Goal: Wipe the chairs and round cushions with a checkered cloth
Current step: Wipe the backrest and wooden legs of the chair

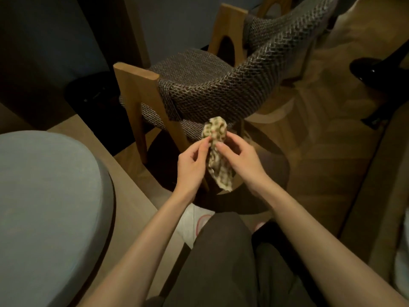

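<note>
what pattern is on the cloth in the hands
The cloth is cream with a small dark check, held by the left hand and right hand; head view.

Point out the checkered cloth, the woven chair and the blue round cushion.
checkered cloth [222,173]: head view, hanging lower part.
woven chair [212,91]: head view, middle of curved backrest.
round cushion [44,207]: head view, blue top surface.

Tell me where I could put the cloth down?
The chair seat, ringed by the woven backrest, is bare. So is the round blue-grey surface at left. Crowded: left hand and right hand both pinch the checkered cloth near the backrest.
</note>
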Available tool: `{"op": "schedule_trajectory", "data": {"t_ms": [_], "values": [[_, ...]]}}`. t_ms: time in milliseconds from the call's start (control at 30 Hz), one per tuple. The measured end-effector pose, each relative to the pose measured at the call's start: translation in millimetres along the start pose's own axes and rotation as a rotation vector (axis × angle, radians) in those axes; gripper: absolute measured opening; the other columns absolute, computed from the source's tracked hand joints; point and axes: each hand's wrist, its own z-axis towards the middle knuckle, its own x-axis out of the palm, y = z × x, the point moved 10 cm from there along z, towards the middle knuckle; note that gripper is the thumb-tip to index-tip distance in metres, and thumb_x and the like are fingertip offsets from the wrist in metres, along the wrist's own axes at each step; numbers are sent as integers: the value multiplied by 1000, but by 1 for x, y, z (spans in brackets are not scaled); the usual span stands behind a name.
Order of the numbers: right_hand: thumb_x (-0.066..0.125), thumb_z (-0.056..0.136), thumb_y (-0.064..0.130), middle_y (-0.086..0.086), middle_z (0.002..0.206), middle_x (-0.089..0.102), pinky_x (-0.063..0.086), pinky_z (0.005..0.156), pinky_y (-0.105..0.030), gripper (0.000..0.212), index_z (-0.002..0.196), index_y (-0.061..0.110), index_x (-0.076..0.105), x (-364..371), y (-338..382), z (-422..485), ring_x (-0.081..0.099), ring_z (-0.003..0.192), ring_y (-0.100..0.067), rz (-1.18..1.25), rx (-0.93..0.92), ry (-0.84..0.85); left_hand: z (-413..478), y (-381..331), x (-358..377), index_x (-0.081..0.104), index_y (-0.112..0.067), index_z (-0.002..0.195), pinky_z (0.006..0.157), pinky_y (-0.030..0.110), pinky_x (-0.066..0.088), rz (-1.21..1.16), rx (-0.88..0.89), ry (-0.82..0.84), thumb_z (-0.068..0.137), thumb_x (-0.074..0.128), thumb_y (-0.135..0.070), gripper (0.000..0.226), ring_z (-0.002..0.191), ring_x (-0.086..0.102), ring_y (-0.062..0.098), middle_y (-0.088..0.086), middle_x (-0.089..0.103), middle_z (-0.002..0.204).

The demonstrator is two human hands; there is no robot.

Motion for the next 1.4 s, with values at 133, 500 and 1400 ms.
{"op": "schedule_trajectory", "data": {"t_ms": [133, 500, 1400], "values": [[63, 89, 15, -1, 117, 61, 50, 81, -16, 35, 123, 16, 54, -17, -57, 10, 59, 102, -6, 13, 135, -131, 5, 49, 31, 56, -30, 121, 101, 35, 45, -27, -232, 149, 102, 33, -31, 30, 114, 58, 10, -3, 62, 122], [52, 93, 10, -14, 134, 41, 26, 98, -15, 43, 135, 15, 50, -40, -137, 100, 43, 121, -26, -325, -1, -270, 67, 128, -29, 13, -18, 149, 93, 34, 46, 163, -377, -278, 98, 47, -22, 62, 127, 42, 17, 1, 29, 150], [43, 95, 2, -24, 145, 27, 15, 102, -14, 41, 136, 1, 46, -68, -145, 196, 32, 132, -32, -488, -207, -397, 124, 174, -49, 24, -11, 142, 107, 39, 37, 351, -200, -578, 98, 44, -32, 53, 128, 41, 22, 7, 40, 140]]}}
